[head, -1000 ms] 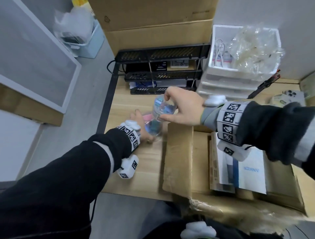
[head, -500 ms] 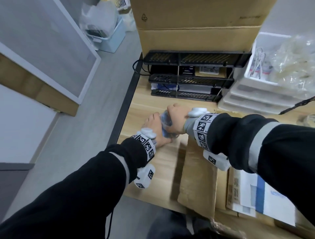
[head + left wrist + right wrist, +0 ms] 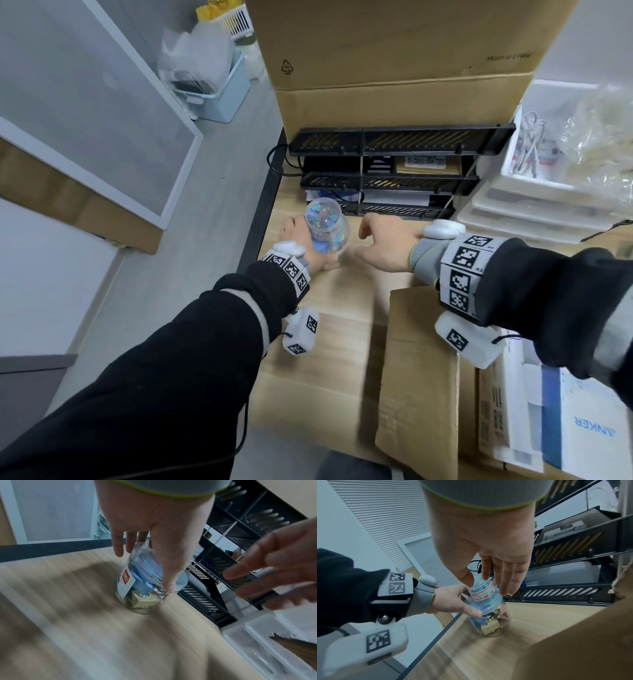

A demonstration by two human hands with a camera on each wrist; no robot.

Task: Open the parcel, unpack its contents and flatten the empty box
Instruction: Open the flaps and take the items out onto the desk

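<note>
Two clear plastic jars stand stacked near the wooden table's (image 3: 329,346) left edge. The small labelled jar (image 3: 482,589) sits on top of the larger jar (image 3: 489,619) of clips. My left hand (image 3: 303,240) grips the larger jar (image 3: 142,584) from the left, thumb on its front. My right hand (image 3: 373,236) hovers just right of the stack, fingers loosely straight and holding nothing. The opened parcel box (image 3: 418,377) lies at the lower right with its flap out. A white and blue Anker carton (image 3: 582,428) lies inside it.
A black tiered file rack (image 3: 387,178) stands right behind the jars. Stacked white trays (image 3: 527,209) sit to its right, and a large cardboard box (image 3: 394,68) rises behind. The table's dark left edge (image 3: 260,212) runs close beside my left hand.
My right hand set the small jar on the larger one, has let go and has drawn back to the right. My left hand still holds the lower jar.
</note>
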